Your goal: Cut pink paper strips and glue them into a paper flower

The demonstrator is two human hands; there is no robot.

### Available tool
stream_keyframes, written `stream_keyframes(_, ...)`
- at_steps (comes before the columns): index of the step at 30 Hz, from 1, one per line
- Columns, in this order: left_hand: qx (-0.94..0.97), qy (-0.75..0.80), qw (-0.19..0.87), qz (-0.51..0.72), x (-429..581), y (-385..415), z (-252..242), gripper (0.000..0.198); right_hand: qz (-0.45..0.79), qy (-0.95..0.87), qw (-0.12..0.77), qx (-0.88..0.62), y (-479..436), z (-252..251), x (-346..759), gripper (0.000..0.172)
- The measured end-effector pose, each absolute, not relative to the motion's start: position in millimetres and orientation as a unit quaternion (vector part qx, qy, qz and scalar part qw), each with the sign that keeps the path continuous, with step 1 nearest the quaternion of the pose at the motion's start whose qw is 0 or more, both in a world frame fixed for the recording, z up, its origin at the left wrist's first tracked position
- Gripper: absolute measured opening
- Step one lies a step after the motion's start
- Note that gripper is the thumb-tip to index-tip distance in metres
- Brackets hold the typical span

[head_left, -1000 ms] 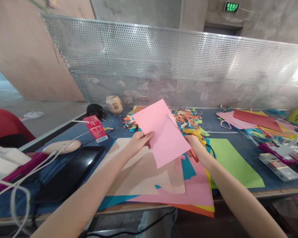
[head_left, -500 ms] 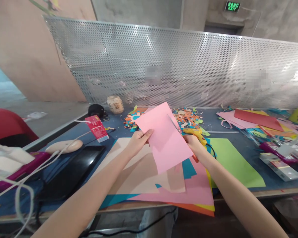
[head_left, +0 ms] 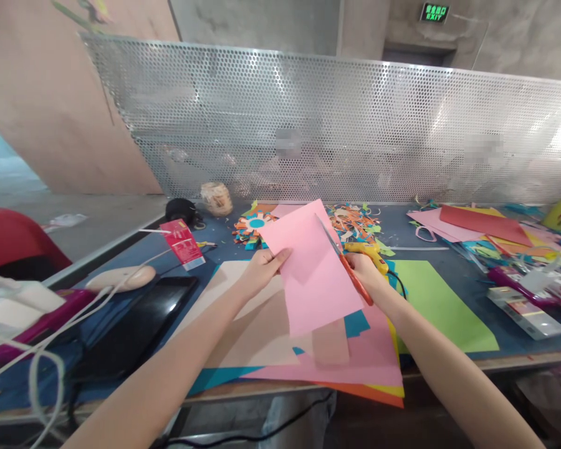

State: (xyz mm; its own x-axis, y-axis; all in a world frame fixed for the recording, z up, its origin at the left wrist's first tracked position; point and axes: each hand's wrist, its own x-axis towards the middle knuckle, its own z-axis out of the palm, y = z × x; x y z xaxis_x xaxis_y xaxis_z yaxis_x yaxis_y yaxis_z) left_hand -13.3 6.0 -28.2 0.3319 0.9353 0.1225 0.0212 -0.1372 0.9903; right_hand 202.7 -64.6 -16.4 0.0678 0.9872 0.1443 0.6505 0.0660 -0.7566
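A pink sheet of paper (head_left: 311, 274) is held up over the middle of the table, tilted. My left hand (head_left: 267, 267) pinches its left edge between thumb and fingers. My right hand (head_left: 362, 271) is closed on a pair of scissors with orange handles (head_left: 359, 285), whose blades lie along the sheet's upper right side. Just behind the right hand is a yellow glue gun (head_left: 367, 251). Below the sheet lies a stack of coloured paper, with a beige sheet (head_left: 243, 333) on top and a larger pink sheet (head_left: 369, 362) under it.
A green sheet (head_left: 442, 305) lies right of the stack. Behind are paper scraps (head_left: 355, 223), a paper flower (head_left: 256, 223) and a jar (head_left: 217, 198). At left are a black tablet-like device (head_left: 140, 324), a pink packet (head_left: 183, 243) and white cables (head_left: 47, 349). A perforated metal screen (head_left: 308, 106) borders the back.
The pink sheet has turned and dropped slightly, its lower corner shifting left. The scissors' handles now show in front of the sheet's right edge, where the sheet partly covered them before.
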Motion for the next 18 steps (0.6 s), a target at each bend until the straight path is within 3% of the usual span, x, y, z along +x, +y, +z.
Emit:
stream_keyframes(10,0.627,0.386,0.539,0.409,-13.4,3.9,-27.1,0.053,0.228,-0.633,0.350,-0.652,-63.7,-15.1,201.2,0.021)
stream_keyframes(18,0.671,0.381,0.509,0.381,-11.6,-2.7,-24.3,0.048,0.238,-0.630,0.373,-0.638,-65.0,-15.6,199.7,0.013)
